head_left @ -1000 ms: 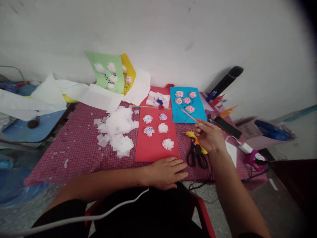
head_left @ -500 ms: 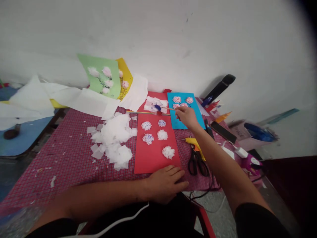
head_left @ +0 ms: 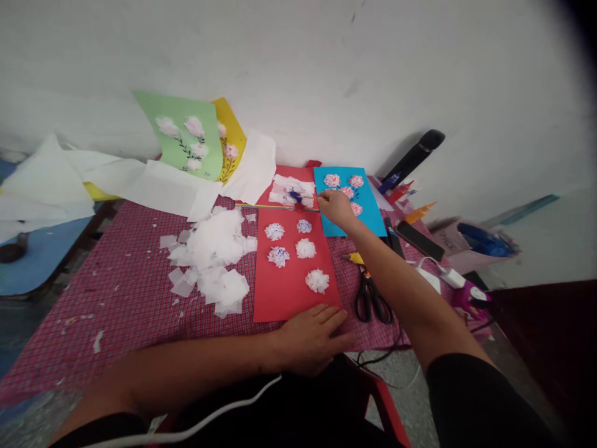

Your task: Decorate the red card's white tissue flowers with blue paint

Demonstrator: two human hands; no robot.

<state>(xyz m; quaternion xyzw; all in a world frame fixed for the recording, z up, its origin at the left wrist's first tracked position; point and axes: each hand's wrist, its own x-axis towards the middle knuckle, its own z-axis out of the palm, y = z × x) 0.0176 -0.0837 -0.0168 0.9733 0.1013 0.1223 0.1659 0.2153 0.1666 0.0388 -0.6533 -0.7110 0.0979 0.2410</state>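
Observation:
My right hand [head_left: 334, 206] pinches a thin stick [head_left: 306, 197]. Its far end touches a dark blue paint blob on a white tissue [head_left: 280, 194]; the kind of tip cannot be made out. My left hand [head_left: 313, 336] lies flat, fingers stretched, over the front edge of the red sheet [head_left: 291, 298]. On that sheet are several ruffled tissue flowers: some dotted with blue, such as the left one [head_left: 278, 256], others plain white, like the nearest [head_left: 318, 281]. A blue sheet [head_left: 333, 229] with red-tinted flowers is partly under my right wrist.
Cut tissue squares [head_left: 212, 249] are heaped left of the red sheet. Black scissors [head_left: 372, 302] and a yellow glue gun [head_left: 355, 257] lie under my right forearm. A phone [head_left: 420, 241] and power strip [head_left: 471, 300] are at right. A green flower card [head_left: 186, 134] leans on the wall.
My right hand has moved slightly left and away from me, with the stick's tip still at the blue blob. My left hand stays in place. The view has shifted a little.

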